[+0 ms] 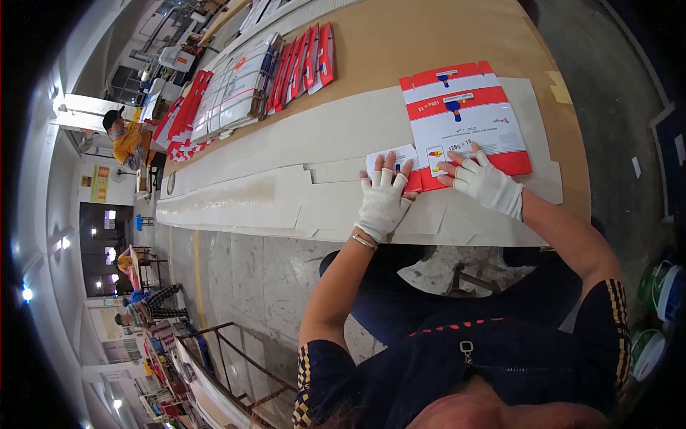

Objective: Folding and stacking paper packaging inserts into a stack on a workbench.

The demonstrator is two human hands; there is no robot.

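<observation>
A flattened red and white printed carton [468, 123] lies at the right part of the table, in front of me. My left hand [384, 200], in a white glove with bare fingertips, rests with fingers spread on a small white and red flap [410, 156] at the carton's near left corner. On the near red and white edge lies my right hand [489, 184], gloved the same way. Its fingers are stretched out and point left and away from me. Both hands press flat, and neither one grips anything. Whatever lies under the palms is hidden.
Grey cardboard sheets [279, 157] cover the near side of the brown table [400, 43]. Farther left stand a strapped carton stack [232, 93] and several folded red cartons [304, 63]. Buckets [649, 352] are at right. A person in yellow [128, 143] works beyond the far-left end.
</observation>
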